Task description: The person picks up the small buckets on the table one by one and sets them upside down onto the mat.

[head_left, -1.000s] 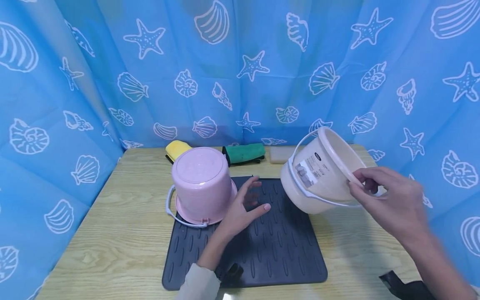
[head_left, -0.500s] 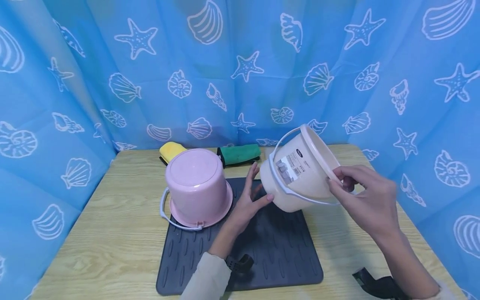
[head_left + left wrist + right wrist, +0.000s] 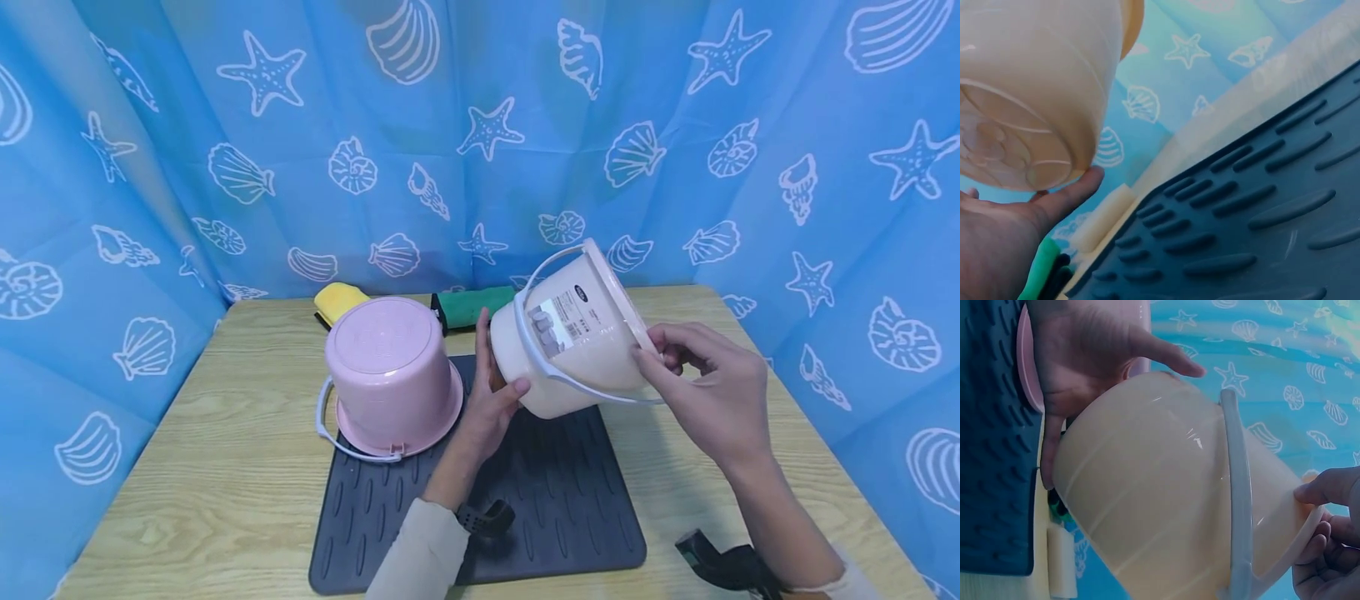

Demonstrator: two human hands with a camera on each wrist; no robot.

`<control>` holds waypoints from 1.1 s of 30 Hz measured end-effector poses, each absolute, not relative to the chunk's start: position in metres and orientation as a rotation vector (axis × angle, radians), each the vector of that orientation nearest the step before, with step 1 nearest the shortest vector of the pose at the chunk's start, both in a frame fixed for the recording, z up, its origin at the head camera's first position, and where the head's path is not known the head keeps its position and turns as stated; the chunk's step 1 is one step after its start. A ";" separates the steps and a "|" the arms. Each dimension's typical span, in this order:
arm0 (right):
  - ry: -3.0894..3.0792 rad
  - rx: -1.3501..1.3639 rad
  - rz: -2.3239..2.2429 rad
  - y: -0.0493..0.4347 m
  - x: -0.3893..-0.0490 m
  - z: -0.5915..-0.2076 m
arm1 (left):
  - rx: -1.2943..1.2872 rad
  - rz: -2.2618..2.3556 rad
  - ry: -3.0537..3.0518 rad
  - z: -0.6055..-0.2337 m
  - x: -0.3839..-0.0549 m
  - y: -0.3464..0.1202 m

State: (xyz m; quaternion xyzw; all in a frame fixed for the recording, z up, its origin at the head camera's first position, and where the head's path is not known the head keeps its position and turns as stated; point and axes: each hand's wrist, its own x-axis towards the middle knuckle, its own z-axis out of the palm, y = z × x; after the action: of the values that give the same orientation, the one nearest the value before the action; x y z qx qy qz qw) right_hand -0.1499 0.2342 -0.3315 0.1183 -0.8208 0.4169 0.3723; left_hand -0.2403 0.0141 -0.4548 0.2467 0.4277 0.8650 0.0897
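A cream plastic bucket (image 3: 603,354) with a label and a light-blue handle (image 3: 577,383) is tilted above the dark ridged mat (image 3: 555,525), its mouth to the right. My right hand (image 3: 712,392) pinches its rim between thumb and fingers, as the right wrist view also shows. At the bucket's base is my left hand (image 3: 487,408), thumb and fingers spread and fairly straight. In the left wrist view, a finger of the left hand (image 3: 1007,240) touches the base's edge. A pink bucket (image 3: 386,375) sits upside down on the mat's left, its handle lying out to the left.
Behind the pink bucket lie a yellow cloth (image 3: 340,302) and a green cloth (image 3: 472,308). A pale block (image 3: 1062,559) lies beyond the mat's far edge. A blue shell-patterned curtain (image 3: 495,150) encloses the back and sides of the wooden table (image 3: 202,458).
The cream bucket has moved left with my right hand, over the mat. My left hand, first apart from it, has met its base.
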 end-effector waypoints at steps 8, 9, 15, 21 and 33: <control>-2.127 0.325 1.162 0.241 -0.149 -0.330 | 0.737 2.579 1.294 -0.450 -0.243 0.015; -2.141 0.332 1.169 0.241 -0.148 -0.330 | 0.737 2.583 1.307 -0.449 -0.244 0.014; -2.284 0.378 1.076 0.247 -0.139 -0.323 | 0.774 2.608 1.368 -0.440 -0.242 0.007; -2.241 0.449 0.929 0.257 -0.125 -0.317 | 0.817 2.608 1.481 -0.422 -0.238 -0.001; -2.307 0.554 0.766 0.267 -0.099 -0.346 | 0.784 2.568 1.719 -0.366 -0.207 -0.041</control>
State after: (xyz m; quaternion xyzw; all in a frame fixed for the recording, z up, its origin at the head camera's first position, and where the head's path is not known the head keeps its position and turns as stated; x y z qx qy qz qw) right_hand -0.0995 0.2667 -0.3459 0.2108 -0.8771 0.2911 0.3185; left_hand -0.2074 -0.0405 -0.3661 0.2458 0.5391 0.8052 -0.0235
